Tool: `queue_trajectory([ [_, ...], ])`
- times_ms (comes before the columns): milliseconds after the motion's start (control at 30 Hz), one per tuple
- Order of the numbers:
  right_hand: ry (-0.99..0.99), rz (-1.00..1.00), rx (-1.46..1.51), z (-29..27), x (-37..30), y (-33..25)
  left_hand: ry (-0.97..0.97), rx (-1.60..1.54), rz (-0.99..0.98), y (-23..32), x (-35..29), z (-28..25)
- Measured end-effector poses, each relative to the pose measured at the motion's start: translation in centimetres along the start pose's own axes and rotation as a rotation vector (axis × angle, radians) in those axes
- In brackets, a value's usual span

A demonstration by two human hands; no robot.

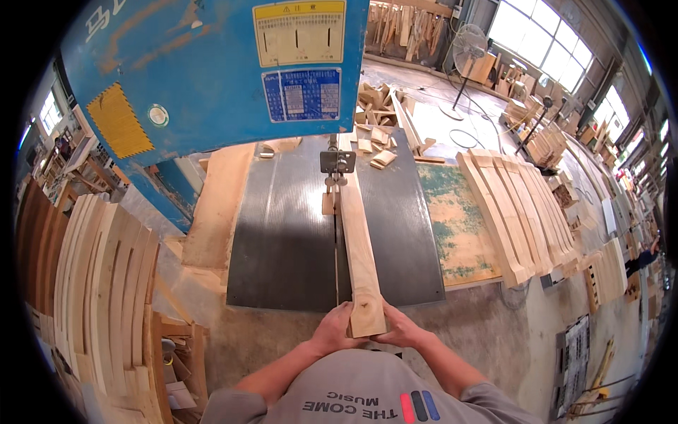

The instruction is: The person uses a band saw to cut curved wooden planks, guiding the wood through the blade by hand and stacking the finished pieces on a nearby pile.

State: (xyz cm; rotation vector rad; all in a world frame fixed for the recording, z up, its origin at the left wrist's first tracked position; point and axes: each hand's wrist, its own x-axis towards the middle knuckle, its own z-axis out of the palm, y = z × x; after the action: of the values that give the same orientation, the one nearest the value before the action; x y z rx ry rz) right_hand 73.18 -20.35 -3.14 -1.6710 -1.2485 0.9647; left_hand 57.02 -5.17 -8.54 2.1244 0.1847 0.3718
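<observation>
A long pale wooden board (360, 244) lies lengthwise on the black ribbed table (282, 233) of a blue band saw (212, 78). Its far end reaches past the blade guide (337, 162), just right of the blade. My left hand (332, 330) grips the board's near end from the left, at the table's front edge. Opposite it, my right hand (400, 327) clasps the same end from the right. The fingers of both hands are partly hidden under the wood. A dark knot shows on the board near my hands.
Wood offcuts (381, 152) lie at the table's far end. On the right, several curved wooden pieces (519, 212) rest on a worn green board (452, 212). More curved pieces (106, 283) are stacked at left. A standing fan (467, 53) is farther back, with cables on the floor.
</observation>
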Motion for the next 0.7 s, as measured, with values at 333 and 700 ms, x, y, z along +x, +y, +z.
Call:
queue_trajectory([
  [333,0.257,0.494,0.563,6.0,-10.1,5.8,-0.285,-0.130,-0.001,-1.4,-2.6,2.3],
  [700,0.572,0.325,1.032,7.4,-9.4,7.1,-0.384,-0.279,-0.259,0.7,-1.9,2.2],
])
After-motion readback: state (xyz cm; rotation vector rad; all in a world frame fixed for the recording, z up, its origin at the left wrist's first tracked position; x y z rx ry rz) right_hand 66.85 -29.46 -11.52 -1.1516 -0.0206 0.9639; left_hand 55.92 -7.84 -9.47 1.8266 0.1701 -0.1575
